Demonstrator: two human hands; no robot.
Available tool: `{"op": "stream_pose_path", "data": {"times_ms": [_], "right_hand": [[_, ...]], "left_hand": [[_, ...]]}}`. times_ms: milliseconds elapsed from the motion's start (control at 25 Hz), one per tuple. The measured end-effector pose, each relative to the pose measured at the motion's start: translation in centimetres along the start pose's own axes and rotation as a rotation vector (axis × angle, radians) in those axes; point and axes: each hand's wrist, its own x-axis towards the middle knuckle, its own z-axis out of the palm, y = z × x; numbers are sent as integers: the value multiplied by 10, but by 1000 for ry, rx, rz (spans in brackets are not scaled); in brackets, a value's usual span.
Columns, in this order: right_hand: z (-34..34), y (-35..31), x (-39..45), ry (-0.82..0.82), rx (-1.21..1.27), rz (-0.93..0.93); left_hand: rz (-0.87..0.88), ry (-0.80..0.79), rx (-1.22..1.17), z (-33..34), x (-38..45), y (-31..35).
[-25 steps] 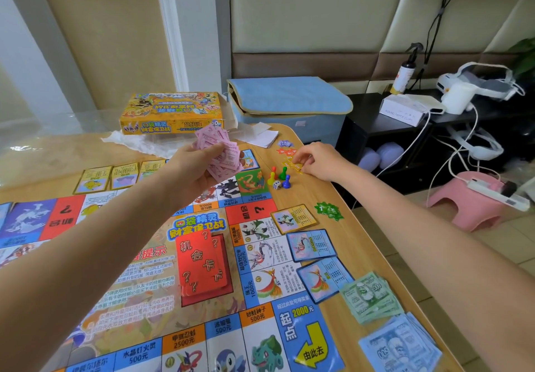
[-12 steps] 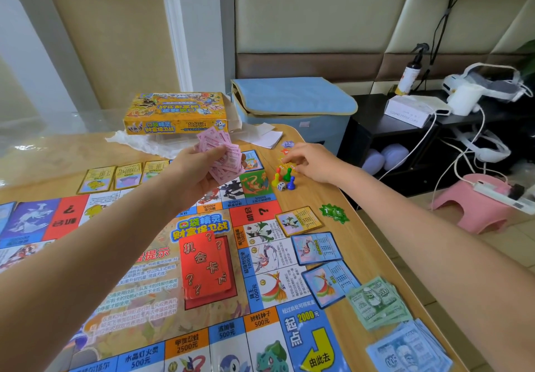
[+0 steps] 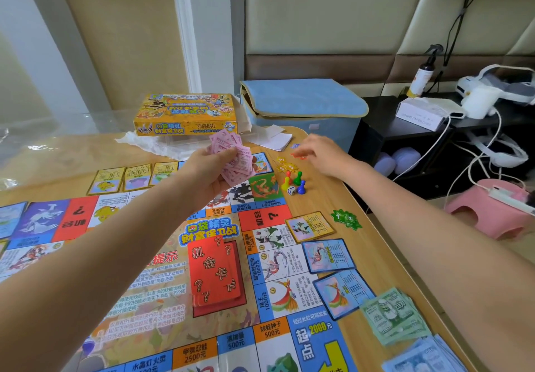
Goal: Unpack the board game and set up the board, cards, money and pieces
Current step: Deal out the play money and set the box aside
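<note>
The game board (image 3: 162, 293) lies flat on the wooden table, with a red stack of chance cards (image 3: 215, 273) at its centre. My left hand (image 3: 210, 173) grips a fanned bunch of pink money notes (image 3: 236, 155) above the board's far edge. My right hand (image 3: 325, 154) reaches past the board's far right corner, its loosely bent fingertips at some red star tokens (image 3: 299, 155). Yellow star tokens (image 3: 285, 166) lie beside them. Coloured pawns (image 3: 293, 180) and a white die (image 3: 291, 189) stand just nearer. Green notes (image 3: 393, 316) and blue notes (image 3: 425, 357) lie at the near right.
Property cards (image 3: 328, 255) line the board's right side and others (image 3: 124, 179) its far side. Green star tokens (image 3: 346, 219) lie near the table's right edge (image 3: 385, 244). The yellow game box (image 3: 185, 115), plastic wrap (image 3: 150, 145) and white paper (image 3: 275, 140) sit at the back. A blue storage box (image 3: 304, 105) stands behind.
My right hand has left the yellow star tokens on the table and moved farther back to the red ones. My left hand keeps hold of the pink notes.
</note>
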Motion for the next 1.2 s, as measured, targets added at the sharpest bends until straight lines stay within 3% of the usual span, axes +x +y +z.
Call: {"op": "stream_pose_path", "data": {"times_ms": [280, 440, 680, 960, 1000, 1120, 1200], "right_hand": [[-4, 19, -32, 0, 135, -7], [-14, 14, -20, 150, 215, 74], [1, -3, 15, -65, 45, 95], [-27, 8, -28, 34, 237, 81], [-37, 7, -40, -20, 222, 39], [-58, 2, -84, -443, -50, -39], [-57, -1, -105, -595, -121, -36]], "left_hand": [[-7, -19, 12, 5, 3, -1], [-5, -23, 6, 9, 4, -3], [-2, -2, 26, 1, 5, 0], [-11, -2, 32, 9, -4, 1], [-5, -10, 29, 10, -7, 2], [14, -15, 18, 14, -15, 4], [24, -13, 41, 18, -20, 2]]}}
